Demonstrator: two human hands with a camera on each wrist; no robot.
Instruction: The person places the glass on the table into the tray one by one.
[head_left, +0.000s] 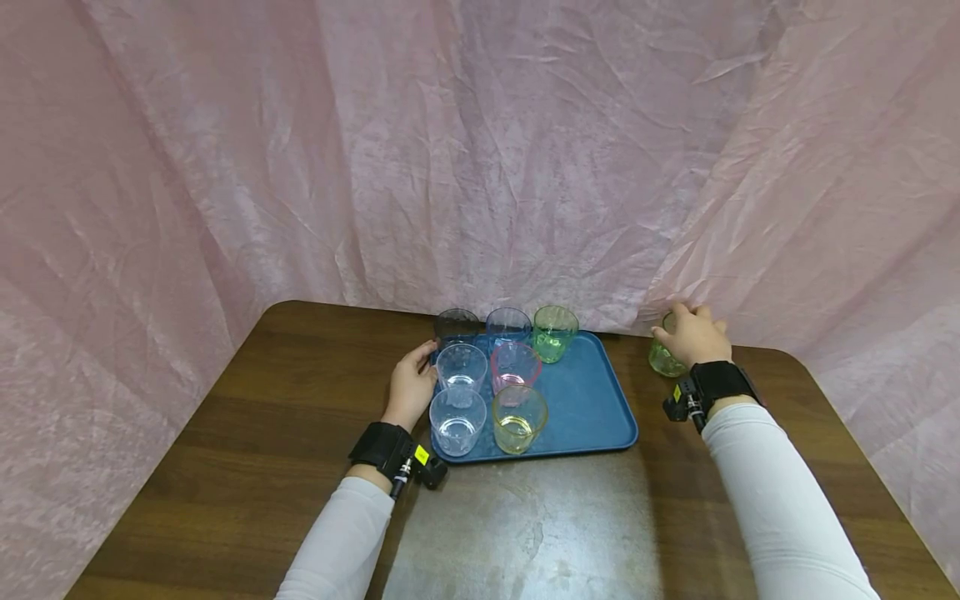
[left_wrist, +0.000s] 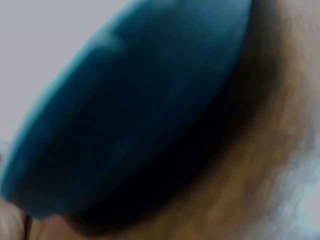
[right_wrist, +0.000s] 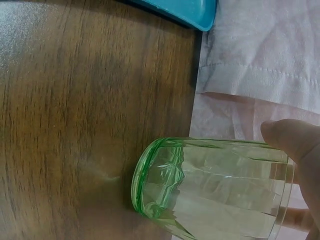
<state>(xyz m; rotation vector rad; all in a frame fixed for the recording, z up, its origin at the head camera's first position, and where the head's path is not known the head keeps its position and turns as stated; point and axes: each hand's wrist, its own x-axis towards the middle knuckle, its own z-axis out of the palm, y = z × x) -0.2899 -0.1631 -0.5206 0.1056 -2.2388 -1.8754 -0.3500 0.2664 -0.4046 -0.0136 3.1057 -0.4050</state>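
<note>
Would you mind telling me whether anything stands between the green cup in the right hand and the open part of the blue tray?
Nothing visible does. The right hand grips the green cup on bare table right of the blue tray, whose near-right area holds no cups.

Left hand [head_left: 411,385] holds the blue tray [head_left: 592,400] edge; right hand [head_left: 693,335] grips a green glass [head_left: 663,358]

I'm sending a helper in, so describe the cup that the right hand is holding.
Find the blue tray on the brown table. Right of it, by the pink curtain, the right hand grips a green cup. It alone stands off the tray.
</note>
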